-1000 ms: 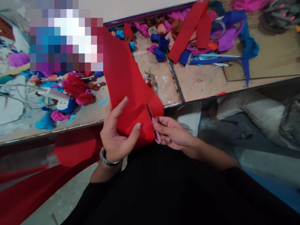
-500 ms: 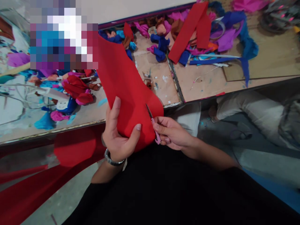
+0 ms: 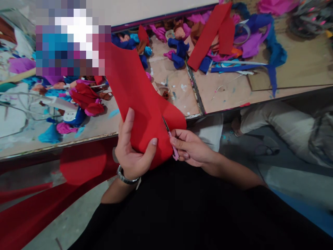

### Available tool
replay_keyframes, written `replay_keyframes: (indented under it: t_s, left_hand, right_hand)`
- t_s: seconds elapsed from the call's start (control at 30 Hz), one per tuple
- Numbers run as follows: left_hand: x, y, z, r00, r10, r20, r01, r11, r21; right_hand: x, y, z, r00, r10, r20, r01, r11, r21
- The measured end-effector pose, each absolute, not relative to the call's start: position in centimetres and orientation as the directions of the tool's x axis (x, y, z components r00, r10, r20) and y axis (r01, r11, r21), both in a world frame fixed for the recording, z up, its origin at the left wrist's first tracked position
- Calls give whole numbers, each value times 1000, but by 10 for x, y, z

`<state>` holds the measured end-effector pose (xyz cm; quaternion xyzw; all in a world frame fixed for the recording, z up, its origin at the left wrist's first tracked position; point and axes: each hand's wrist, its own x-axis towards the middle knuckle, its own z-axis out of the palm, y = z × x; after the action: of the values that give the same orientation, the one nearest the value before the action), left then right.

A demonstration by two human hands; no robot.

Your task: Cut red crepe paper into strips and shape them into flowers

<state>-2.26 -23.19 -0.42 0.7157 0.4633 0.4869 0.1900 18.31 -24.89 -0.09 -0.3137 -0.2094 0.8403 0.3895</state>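
A smooth red sheet [image 3: 140, 100], which may be cloth or crepe paper, hangs over the table's front edge toward my lap. My left hand [image 3: 135, 149] holds it from the left, thumb and one finger lying on top, the other fingers hidden. In my right hand [image 3: 188, 146] is a pair of small scissors with pink handles [image 3: 174, 147]. Their dark blades [image 3: 164, 123] point away from me and are in the sheet, where a cut edge runs. To the right of the blades, a flap of the sheet [image 3: 174, 114] bends away.
On the table [image 3: 171, 78] lie crumpled blue, pink and brown pieces, red strips [image 3: 210, 36] and a tape roll [image 3: 243, 33]. A power strip [image 3: 73, 114] sits left. More red material [image 3: 83, 163] hangs below the edge. Another person's leg [image 3: 281, 121] shows at right.
The flap right of the scissors has swung outward to the right and the cut looks wider. Both hands have stayed almost in place.
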Motion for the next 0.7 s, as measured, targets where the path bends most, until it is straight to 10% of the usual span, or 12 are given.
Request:
replay_keyframes:
  t_s: [0.7]
  left_hand:
    - [-39,-179,6,214,914,345,292,-397,870]
  right_hand:
    - [181,-254,-17,-363,877,-315,-456,-462,-760]
